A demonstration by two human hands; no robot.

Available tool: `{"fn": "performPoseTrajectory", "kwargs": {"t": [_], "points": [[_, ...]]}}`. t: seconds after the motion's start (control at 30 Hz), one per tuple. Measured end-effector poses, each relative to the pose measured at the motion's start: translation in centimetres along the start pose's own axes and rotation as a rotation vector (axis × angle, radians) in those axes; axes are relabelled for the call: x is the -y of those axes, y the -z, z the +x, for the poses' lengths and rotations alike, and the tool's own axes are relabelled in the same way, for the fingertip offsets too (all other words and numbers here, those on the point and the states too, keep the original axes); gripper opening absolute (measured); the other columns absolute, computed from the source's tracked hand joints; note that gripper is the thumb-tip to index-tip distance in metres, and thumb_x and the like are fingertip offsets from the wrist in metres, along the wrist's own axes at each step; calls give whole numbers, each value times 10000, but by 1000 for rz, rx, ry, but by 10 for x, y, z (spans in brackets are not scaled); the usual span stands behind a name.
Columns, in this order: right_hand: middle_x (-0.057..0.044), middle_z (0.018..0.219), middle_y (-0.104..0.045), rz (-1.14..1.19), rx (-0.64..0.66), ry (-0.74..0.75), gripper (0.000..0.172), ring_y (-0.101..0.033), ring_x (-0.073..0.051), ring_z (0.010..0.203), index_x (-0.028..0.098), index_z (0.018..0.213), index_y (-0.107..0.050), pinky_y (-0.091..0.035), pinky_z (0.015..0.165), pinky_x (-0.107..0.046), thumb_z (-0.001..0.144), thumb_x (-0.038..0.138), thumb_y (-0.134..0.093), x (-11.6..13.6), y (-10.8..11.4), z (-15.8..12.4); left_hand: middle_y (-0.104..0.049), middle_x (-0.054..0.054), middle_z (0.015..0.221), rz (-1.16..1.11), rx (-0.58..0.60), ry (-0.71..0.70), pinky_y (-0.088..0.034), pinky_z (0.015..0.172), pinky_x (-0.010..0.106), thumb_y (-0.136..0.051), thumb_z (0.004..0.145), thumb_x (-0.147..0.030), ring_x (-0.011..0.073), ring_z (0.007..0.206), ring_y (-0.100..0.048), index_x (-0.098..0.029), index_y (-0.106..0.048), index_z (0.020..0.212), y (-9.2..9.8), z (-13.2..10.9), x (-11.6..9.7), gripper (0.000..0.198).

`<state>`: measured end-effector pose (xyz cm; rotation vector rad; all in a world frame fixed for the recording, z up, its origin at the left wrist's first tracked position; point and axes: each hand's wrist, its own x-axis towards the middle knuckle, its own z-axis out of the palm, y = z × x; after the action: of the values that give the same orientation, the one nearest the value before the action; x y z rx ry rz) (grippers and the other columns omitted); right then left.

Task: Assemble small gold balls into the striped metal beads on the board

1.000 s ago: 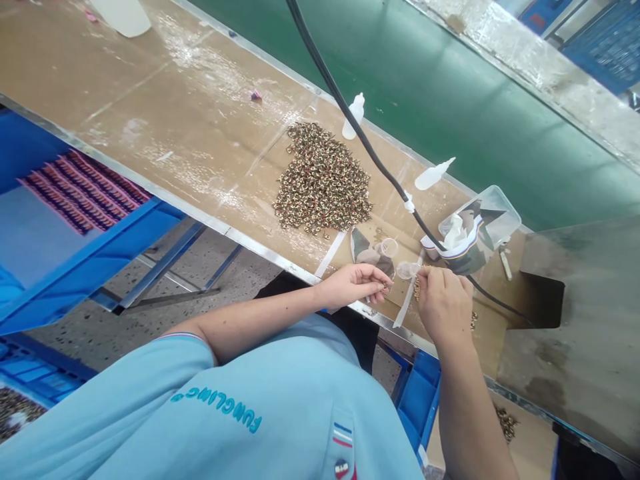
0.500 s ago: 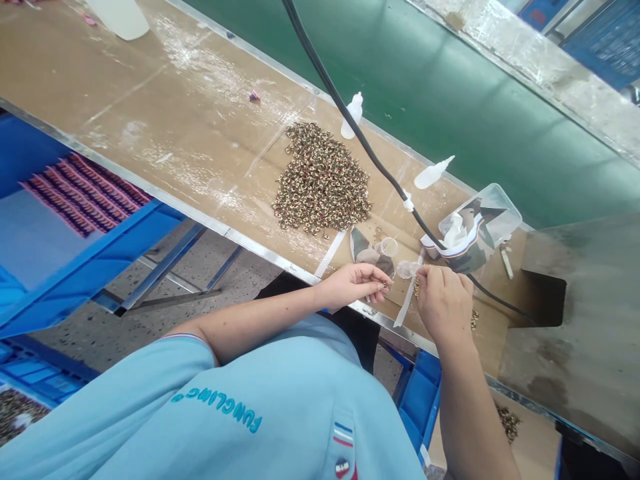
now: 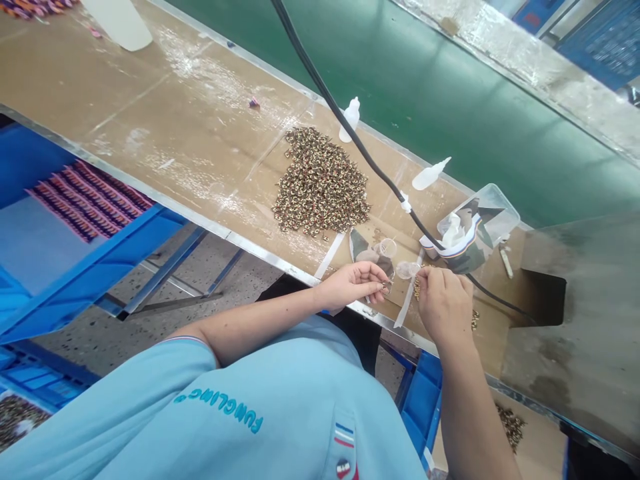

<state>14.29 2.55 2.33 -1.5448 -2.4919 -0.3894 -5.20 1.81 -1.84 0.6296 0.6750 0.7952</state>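
My left hand (image 3: 356, 284) is at the table's near edge, thumb and fingers pinched on a small gold-coloured metal piece (image 3: 386, 285). To its right, my right hand (image 3: 445, 301) hangs over the table with its fingers drawn together; what they hold, if anything, is hidden. Between and just beyond the hands are a small clear round cup (image 3: 388, 247) and a clear round lid or dish (image 3: 406, 270). A camouflage cloth scrap (image 3: 364, 248) lies beside the cup. Small gold pieces (image 3: 417, 291) lie by the right fingers. Farther off is a large heap of similar pieces (image 3: 320, 183).
Two white squeeze bottles (image 3: 351, 120) are along the far edge. A clear plastic box (image 3: 503, 207) holds camouflage cloth. A black cable (image 3: 345, 120) hangs across the table. At right stands a metal housing (image 3: 580, 300); a blue crate (image 3: 135, 243) is at left.
The view has shifted slightly. Both hands stay in nearly the same place, with only small finger movement at the left hand.
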Motion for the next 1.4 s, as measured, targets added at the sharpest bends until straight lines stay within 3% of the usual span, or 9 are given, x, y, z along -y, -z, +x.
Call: {"fn": "performPoseTrajectory", "kwargs": {"t": [0.23,0.4,0.57,0.83,1.4], "points": [[-33,716,-569,158,-52,-54,167,-505,-182,711,206,795,-505,-335,706,-317,928,246,-411,6,4,-6,-666,25,664,-70,-11,33,-486,584,237,-788,622,-377,90,558,-607,-116,-557,844,4,2,4,413],[-14,754,-576,472,-72,-117,125,-524,-160,734,226,828,-495,-374,677,-293,922,241,-413,30,7,-14,-671,25,711,-169,-5,101,-478,617,237,-814,596,-338,98,605,-630,-119,-546,871,2,-3,0,442],[-5,742,-572,643,-86,-169,118,-525,-146,706,222,819,-497,-398,659,-286,914,237,-429,50,-4,-22,-657,15,676,-227,36,132,-464,614,230,-815,600,-310,94,582,-619,-124,-519,845,2,-7,-1,427],[-3,755,-574,685,-121,-198,98,-527,-136,716,216,830,-498,-410,662,-273,913,217,-447,52,-11,-24,-649,8,644,-210,46,154,-437,573,209,-798,615,-259,77,542,-593,-121,-516,816,2,-6,-2,374],[11,744,-587,545,-157,-92,109,-521,-135,715,217,823,-476,-372,710,-288,917,170,-448,55,-10,-23,-673,27,642,-192,26,153,-466,550,217,-819,571,-281,112,537,-631,-122,-489,804,1,-5,0,434]]}}
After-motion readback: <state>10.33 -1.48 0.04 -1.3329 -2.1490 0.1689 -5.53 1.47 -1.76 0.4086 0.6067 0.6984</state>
